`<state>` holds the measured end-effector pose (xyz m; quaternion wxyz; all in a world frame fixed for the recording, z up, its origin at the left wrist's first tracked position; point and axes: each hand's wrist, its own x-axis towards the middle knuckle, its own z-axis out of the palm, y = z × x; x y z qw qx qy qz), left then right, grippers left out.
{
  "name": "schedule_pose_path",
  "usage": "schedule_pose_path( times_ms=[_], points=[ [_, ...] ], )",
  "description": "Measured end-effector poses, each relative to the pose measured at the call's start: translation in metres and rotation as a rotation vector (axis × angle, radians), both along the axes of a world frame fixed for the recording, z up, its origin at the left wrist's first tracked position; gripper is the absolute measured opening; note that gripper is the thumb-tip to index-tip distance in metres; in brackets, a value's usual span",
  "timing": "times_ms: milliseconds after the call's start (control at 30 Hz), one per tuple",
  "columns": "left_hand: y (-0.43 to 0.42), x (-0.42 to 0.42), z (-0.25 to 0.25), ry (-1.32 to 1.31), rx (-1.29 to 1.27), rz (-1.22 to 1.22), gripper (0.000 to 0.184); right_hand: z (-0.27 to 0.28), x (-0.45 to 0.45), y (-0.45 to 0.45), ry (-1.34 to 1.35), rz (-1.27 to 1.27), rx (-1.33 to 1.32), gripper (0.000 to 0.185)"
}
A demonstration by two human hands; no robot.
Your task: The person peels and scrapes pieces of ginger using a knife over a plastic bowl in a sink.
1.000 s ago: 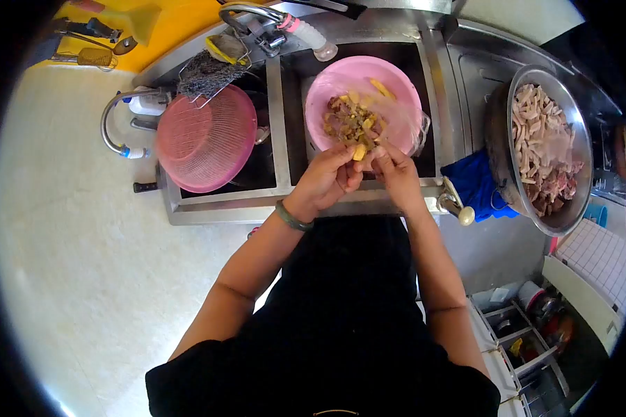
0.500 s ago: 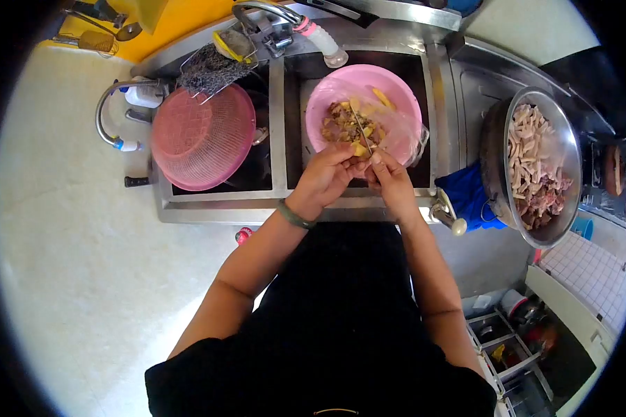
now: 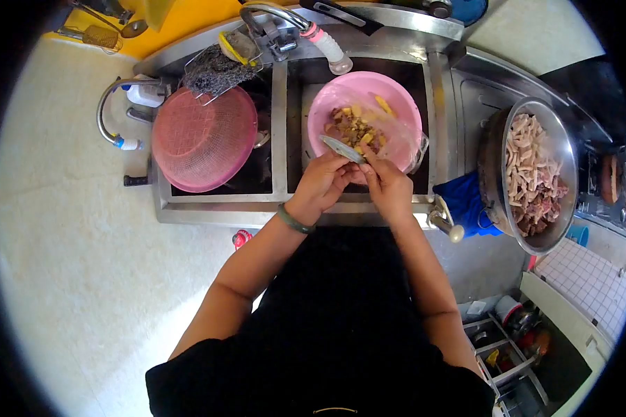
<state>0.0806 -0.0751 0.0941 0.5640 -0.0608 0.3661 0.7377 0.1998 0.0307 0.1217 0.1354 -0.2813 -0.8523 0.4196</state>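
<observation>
Pink plastic basin [image 3: 319, 111] sits in the right-hand bowl of the sink [image 3: 229, 213], under the tap spout [image 3: 330, 52], likely put there to keep wet mess off the floor. Brown-and-yellow pieces [image 3: 355, 125] lie at the basin's left-of-middle, clear plastic film [image 3: 402, 141] bunched over its right rim; film seems to serve as a liner, though its full spread is hard to see. Left hand [image 3: 320, 184] and right hand [image 3: 391, 191] meet over the near rim, probably so loose bits drop inside. Grey flat blade [image 3: 343, 149] slants between them, tip toward the basin's left rim, lower end at the right thumb. Right fingers look closed round that lower end; handle hidden. Left fingers curl just under the blade; can't make out what they grip, if anything. Hands close together, presumably for control of a small tool. Pink strainer [image 3: 203, 142] rests tilted across the left-hand bowl, mesh side facing up, maybe to drain. Wire rack [image 3: 205, 99] with a dark scourer [image 3: 219, 71] hangs at the back left edge, handy to the tap. Steel bowl [image 3: 494, 167] of pale strips [image 3: 525, 153] and redder meat [image 3: 539, 201] stands at the sink's right end, well apart from the hands, likely out of splash. Blue cloth [image 3: 464, 203] lies against its left side.
</observation>
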Motion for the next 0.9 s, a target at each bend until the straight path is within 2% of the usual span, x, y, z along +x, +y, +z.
schedule_pose_path(
  times_ms=[67,167,267,367,433,467,533,633,733,833,900],
  points=[
    [0.000,0.000,-0.004,-0.009,-0.002,0.005,0.015,0.005,-0.003,0.003,-0.178,0.022,-0.003,0.038],
    [0.002,-0.001,0.000,-0.019,-0.042,0.028,0.013,-0.027,-0.006,0.004,0.106,-0.132,-0.256,0.033],
    [0.007,-0.005,-0.002,0.040,-0.103,0.049,0.012,-0.068,-0.003,0.025,0.046,-0.172,-0.829,0.034],
    [0.019,-0.020,-0.016,0.236,-0.175,0.078,0.015,-0.055,-0.004,0.025,-0.081,-0.350,-1.295,0.040],
    [0.037,-0.034,-0.018,0.419,-0.280,0.057,0.018,-0.064,0.001,0.028,-0.054,-0.240,-1.435,0.039],
    [0.051,-0.042,-0.020,0.546,-0.248,0.058,0.025,-0.070,0.005,0.028,-0.044,-0.188,-1.505,0.039],
    [0.086,-0.060,-0.033,0.727,-0.171,0.043,0.030,-0.076,0.008,0.024,-0.036,-0.276,-1.468,0.031],
    [0.122,-0.075,-0.035,0.544,-0.142,-0.057,0.029,-0.073,0.012,0.021,-0.023,-0.344,-1.453,0.023],
    [0.118,-0.093,-0.041,0.800,-0.218,0.006,0.025,-0.064,0.015,0.024,-0.003,-0.367,-1.416,0.018],
    [0.077,-0.109,-0.078,1.068,-0.407,-0.193,0.025,-0.066,0.016,0.026,0.017,-0.419,-1.389,0.014],
    [0.055,-0.106,-0.087,1.513,-0.503,-0.352,0.028,-0.067,0.012,0.028,0.012,-0.415,-1.355,0.013]
  ],
)
